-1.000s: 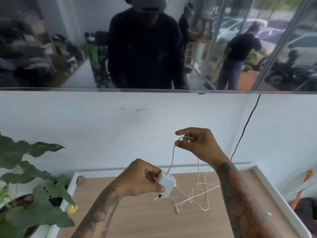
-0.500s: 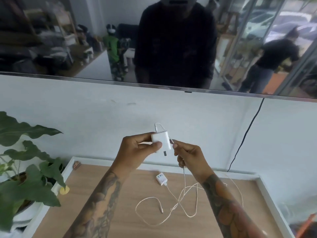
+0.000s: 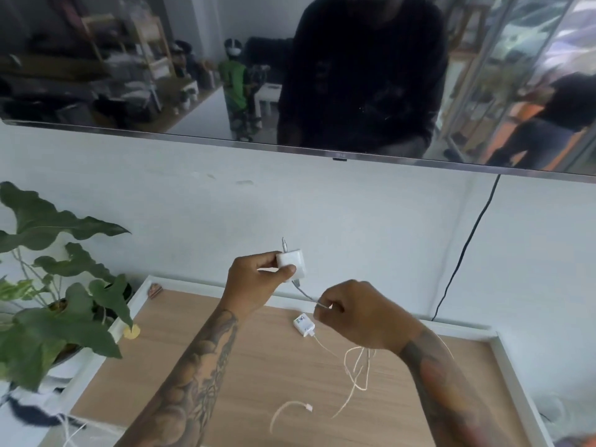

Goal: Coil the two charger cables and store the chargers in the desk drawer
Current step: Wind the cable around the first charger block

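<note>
Hands are working above the desk (image 3: 225, 366): the left hand (image 3: 254, 285) is pinching a white charger (image 3: 290, 260) aloft, while the right hand (image 3: 361, 314), lower, is closing its fingertips on that cable (image 3: 306, 296). A second charger (image 3: 303, 324) is lying on the wood, its cable (image 3: 354, 372) trailing loose.

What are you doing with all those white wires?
A person is tidying up two chargers. The left hand holds one white charger up above the desk, and the right hand pinches its cable just below it, ready to coil it. The second charger lies on the desk with its cable loose and tangled. Nothing is coiled or put away yet.
</note>
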